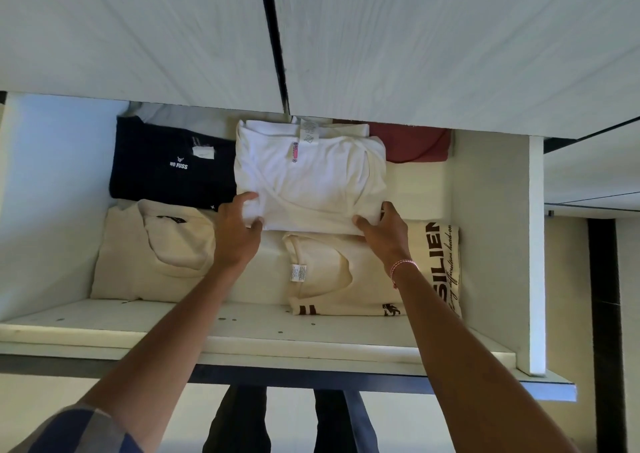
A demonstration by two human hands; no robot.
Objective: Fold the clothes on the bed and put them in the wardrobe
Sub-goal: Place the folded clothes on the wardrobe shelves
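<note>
White cotton sits between the fingertips: the left hand (239, 230) pinches the near left corner of the folded white T-shirt (308, 178), thumb on top and fingers curled under the edge, while the right hand (384, 234) clamps the near right corner the same way, closed on the cloth. A red-and-white thread bracelet (403, 267) circles the right wrist.

The shirt lies in the middle of the open wardrobe drawer (495, 244), its back half resting toward the rear and its front edge just overlapping the cream printed T-shirt (374, 279) at 6 o'clock from it. At 9 o'clock a folded navy T-shirt (169, 165) touches its left edge; at 1 o'clock a maroon garment (412, 144) is tucked partly under the closed wardrobe doors (173, 36) above. A second cream top (152, 248) lies at 8 o'clock, near the drawer's left wall.

Judging by this, folding is done for this piece and the placing step is in hand: the shirt is being set down or squared in the back row. The next move likely calls for sliding it a little toward 12 o'clock so it clears the cream shirt, then letting go with both hands at once and drawing the fingers out flat, so the fold does not spring open.
</note>
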